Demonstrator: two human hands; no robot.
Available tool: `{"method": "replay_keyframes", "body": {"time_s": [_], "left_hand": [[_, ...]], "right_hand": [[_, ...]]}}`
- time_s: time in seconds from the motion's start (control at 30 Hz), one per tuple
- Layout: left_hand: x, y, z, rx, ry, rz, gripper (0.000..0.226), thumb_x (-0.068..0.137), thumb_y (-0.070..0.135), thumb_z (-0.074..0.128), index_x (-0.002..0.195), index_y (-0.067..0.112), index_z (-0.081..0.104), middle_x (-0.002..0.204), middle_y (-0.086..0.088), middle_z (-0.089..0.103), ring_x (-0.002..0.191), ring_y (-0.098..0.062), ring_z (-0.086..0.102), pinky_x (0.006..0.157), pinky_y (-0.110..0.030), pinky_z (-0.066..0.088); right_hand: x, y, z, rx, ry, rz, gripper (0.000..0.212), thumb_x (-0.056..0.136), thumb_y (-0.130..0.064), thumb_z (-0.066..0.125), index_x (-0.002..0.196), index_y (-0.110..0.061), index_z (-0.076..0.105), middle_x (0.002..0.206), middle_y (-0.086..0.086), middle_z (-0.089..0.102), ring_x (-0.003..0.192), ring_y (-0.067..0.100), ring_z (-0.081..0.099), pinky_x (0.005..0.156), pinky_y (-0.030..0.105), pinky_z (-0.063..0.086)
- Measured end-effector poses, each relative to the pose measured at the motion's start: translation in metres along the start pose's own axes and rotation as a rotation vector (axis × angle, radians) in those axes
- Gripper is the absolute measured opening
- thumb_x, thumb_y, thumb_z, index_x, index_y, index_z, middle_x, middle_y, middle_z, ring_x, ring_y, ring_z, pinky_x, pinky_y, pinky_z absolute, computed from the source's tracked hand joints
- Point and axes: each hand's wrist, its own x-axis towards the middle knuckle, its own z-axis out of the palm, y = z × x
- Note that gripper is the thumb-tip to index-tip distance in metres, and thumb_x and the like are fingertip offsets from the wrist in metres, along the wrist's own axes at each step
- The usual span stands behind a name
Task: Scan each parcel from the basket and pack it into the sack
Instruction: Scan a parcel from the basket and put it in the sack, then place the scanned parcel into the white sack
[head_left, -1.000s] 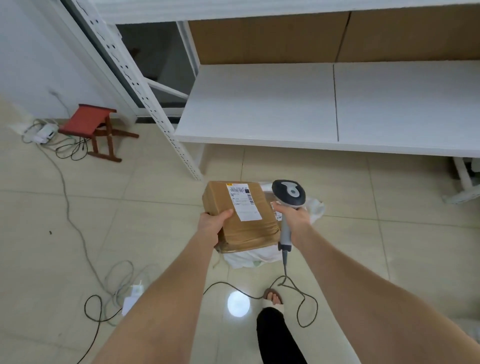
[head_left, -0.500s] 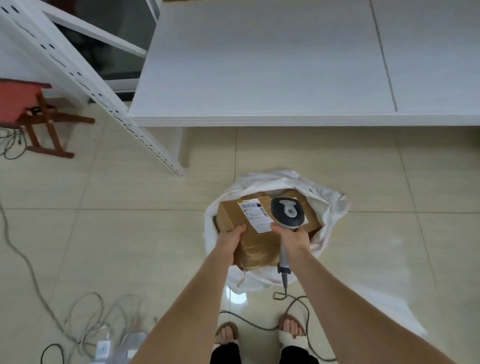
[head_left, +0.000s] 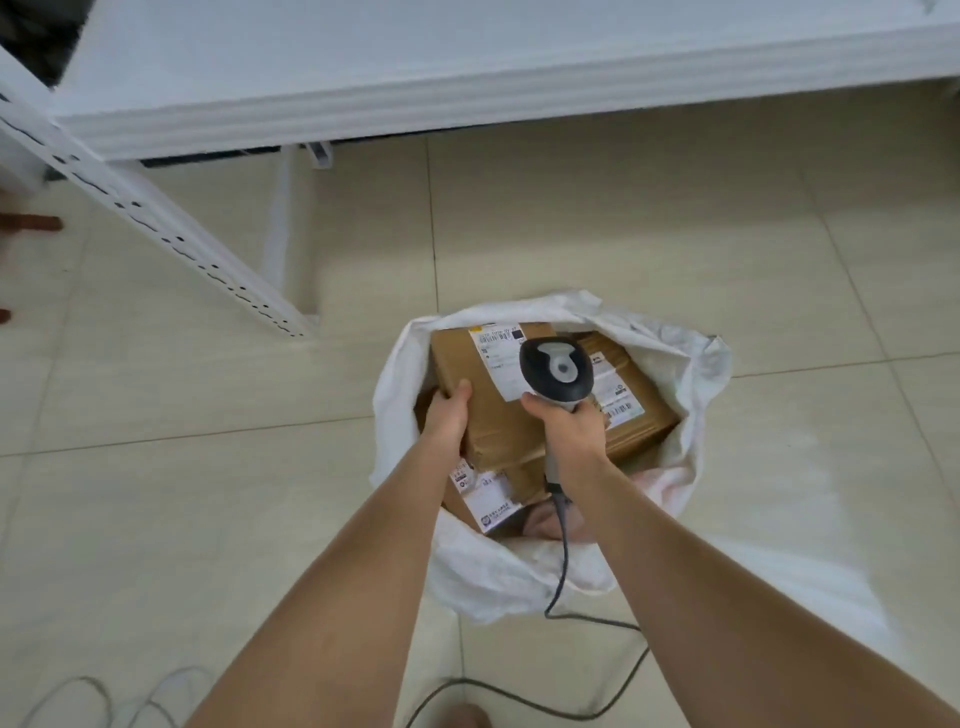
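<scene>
A white sack (head_left: 691, 374) stands open on the tiled floor. My left hand (head_left: 449, 415) grips the near left corner of a brown cardboard parcel (head_left: 488, 405) with a white label, which sits inside the sack's mouth. My right hand (head_left: 569, 434) holds a grey and black barcode scanner (head_left: 557, 370) by its handle, its head over the parcel's label. A second brown parcel (head_left: 631, 410) lies to the right in the sack, and a third labelled parcel (head_left: 493, 499) lies below. The basket is out of view.
A white shelf board (head_left: 467, 78) runs across the top, with a perforated white upright (head_left: 171, 234) slanting down at the left. The scanner's dark cable (head_left: 561, 582) trails over the sack's near rim onto the floor. White cables (head_left: 104, 696) lie at the bottom left.
The view has tilted further down and closer over the sack. The parcel in my left hand has gone lower into the sack's mouth. My right hand keeps the scanner above it.
</scene>
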Motion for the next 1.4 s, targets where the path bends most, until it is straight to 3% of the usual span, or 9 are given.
{"method": "replay_keyframes", "body": {"time_s": [0.17,0.27,0.33,0.47,0.57,0.67,1.0,1.23,1.4], "left_hand": [[0.03,-0.011,-0.021,0.307,0.21,0.152,0.054,0.091,0.018,0.052,0.143,0.013,0.037,0.134,-0.012,0.052,0.111,-0.029,0.054,0.079,-0.036,0.051],[0.042,0.0,-0.035,0.396,0.386,0.3,0.056,0.092,0.012,0.049,0.145,0.015,0.032,0.145,-0.012,0.039,0.13,-0.03,0.041,0.107,-0.038,0.036],[0.046,0.002,-0.043,0.43,0.45,0.35,0.06,0.092,0.007,0.046,0.149,0.015,0.027,0.148,-0.013,0.035,0.135,-0.031,0.035,0.111,-0.041,0.032],[0.039,-0.006,-0.051,0.434,0.254,0.215,0.049,0.095,0.005,0.041,0.143,0.017,0.04,0.131,-0.013,0.052,0.116,-0.032,0.051,0.1,-0.043,0.045],[0.014,-0.001,-0.046,0.327,0.133,0.128,0.02,0.095,0.006,0.045,0.104,0.01,0.063,0.097,-0.013,0.062,0.09,-0.027,0.057,0.078,-0.037,0.051],[-0.018,0.017,-0.038,0.347,0.085,0.14,0.024,0.091,0.004,0.049,0.074,0.02,0.054,0.076,-0.004,0.056,0.07,-0.018,0.054,0.069,-0.033,0.049],[-0.219,0.12,0.021,0.456,-0.02,0.21,0.018,0.091,0.005,0.05,0.102,0.012,0.062,0.094,-0.009,0.055,0.082,-0.024,0.052,0.063,-0.03,0.046],[-0.394,0.173,0.099,0.653,-0.164,0.426,0.035,0.091,0.007,0.051,0.123,0.013,0.063,0.123,-0.009,0.06,0.108,-0.027,0.058,0.098,-0.04,0.049],[-0.499,0.186,0.157,0.752,-0.287,0.539,0.032,0.093,0.008,0.051,0.122,0.016,0.063,0.119,-0.008,0.059,0.09,-0.022,0.053,0.078,-0.031,0.05]], "right_hand": [[0.018,0.017,0.017,0.092,-0.082,0.06,0.033,0.082,-0.019,0.076,0.075,-0.03,0.045,0.078,-0.016,0.049,0.071,-0.002,0.04,0.087,0.031,0.032],[0.024,0.021,0.032,0.102,-0.163,0.079,0.028,0.082,-0.02,0.077,0.089,-0.025,0.05,0.081,-0.013,0.053,0.076,0.004,0.048,0.087,0.031,0.036],[0.029,0.023,0.043,0.096,-0.217,0.067,0.029,0.084,-0.02,0.076,0.1,-0.02,0.052,0.089,-0.009,0.056,0.089,0.012,0.053,0.091,0.031,0.038],[0.026,0.02,0.053,0.045,-0.292,0.071,0.044,0.085,-0.016,0.074,0.124,-0.006,0.056,0.108,0.003,0.057,0.1,0.016,0.051,0.092,0.026,0.039],[0.012,0.012,0.041,0.052,-0.246,0.059,0.042,0.086,-0.013,0.073,0.123,-0.005,0.056,0.102,-0.001,0.057,0.096,0.015,0.053,0.084,0.021,0.041],[-0.011,0.0,0.017,0.127,-0.212,0.104,0.032,0.085,-0.008,0.073,0.113,-0.004,0.058,0.095,0.004,0.066,0.078,0.015,0.064,0.059,0.016,0.051],[-0.159,-0.114,-0.109,0.219,-0.098,0.094,0.013,0.081,0.001,0.07,0.083,-0.006,0.06,0.066,0.008,0.058,0.053,0.014,0.052,0.051,0.023,0.046],[-0.28,-0.204,-0.227,0.352,-0.009,-0.018,0.013,0.085,0.0,0.066,0.08,-0.006,0.055,0.061,0.007,0.052,0.046,0.013,0.049,0.046,0.021,0.041],[-0.349,-0.244,-0.31,0.502,0.135,-0.054,0.014,0.086,-0.003,0.064,0.077,-0.008,0.056,0.052,0.004,0.053,0.045,0.015,0.047,0.047,0.022,0.039]]}}
